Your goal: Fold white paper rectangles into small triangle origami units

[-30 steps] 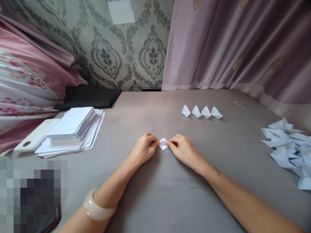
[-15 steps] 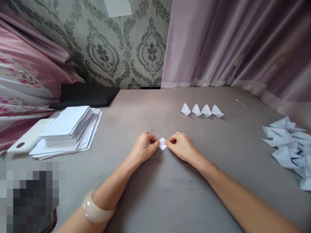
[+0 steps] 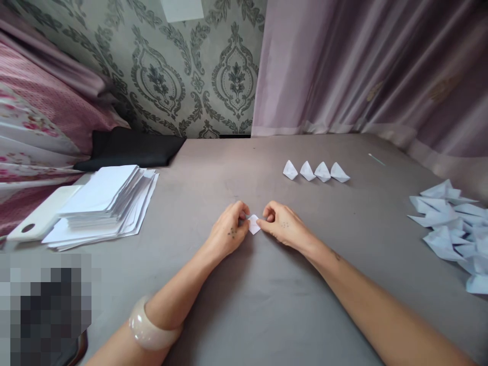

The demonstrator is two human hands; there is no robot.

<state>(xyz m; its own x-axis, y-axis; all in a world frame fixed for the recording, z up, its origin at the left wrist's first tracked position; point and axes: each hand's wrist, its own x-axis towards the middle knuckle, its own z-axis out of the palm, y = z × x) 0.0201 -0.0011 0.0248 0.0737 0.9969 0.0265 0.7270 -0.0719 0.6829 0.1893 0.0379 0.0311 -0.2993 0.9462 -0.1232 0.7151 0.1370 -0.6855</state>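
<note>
White folded paper (image 3: 253,225), diamond-shaped, between left hand (image 3: 229,229) and right hand (image 3: 284,224), touching both; cannot tell whether pinched. Beyond: four folded papers (image 3: 322,172) in row on grey cloth (image 3: 213,175).

A smooth black cloth (image 3: 133,148) lies beyond the left hand (image 3: 230,227), a flat white board (image 3: 42,215) with a hole well to its left. Past the right hand (image 3: 282,223), a thin pale stick (image 3: 376,159) lies near mauve curtains (image 3: 324,66).

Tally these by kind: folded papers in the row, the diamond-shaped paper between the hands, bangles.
Folded papers in the row: 4
Diamond-shaped paper between left hand and right hand: 1
Bangle: 1
Total: 6
</note>
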